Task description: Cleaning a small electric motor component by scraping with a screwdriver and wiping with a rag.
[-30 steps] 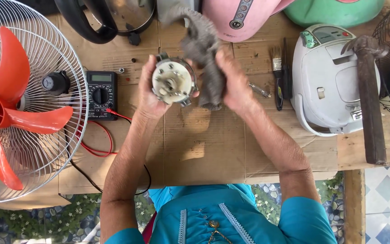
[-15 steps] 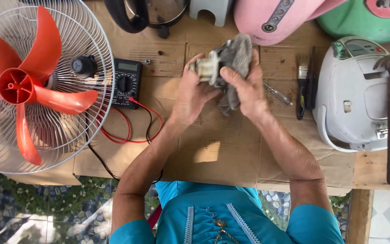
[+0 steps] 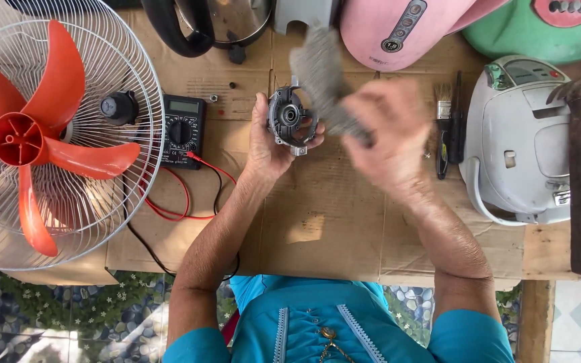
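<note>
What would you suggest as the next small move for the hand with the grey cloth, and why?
Probably bring the grey cloth back onto the motor housing: the right hand holds the cloth just beside it, blurred, while the left hand holds the housing with its open face up.

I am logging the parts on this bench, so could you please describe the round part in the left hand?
The motor housing is a round, dark grey piece, apparently metal, with a central bearing hole and light mounting lugs. The left hand holds it up above the cardboard, open face to the camera. A grey rag in the blurred right hand overlaps its right edge.
</note>
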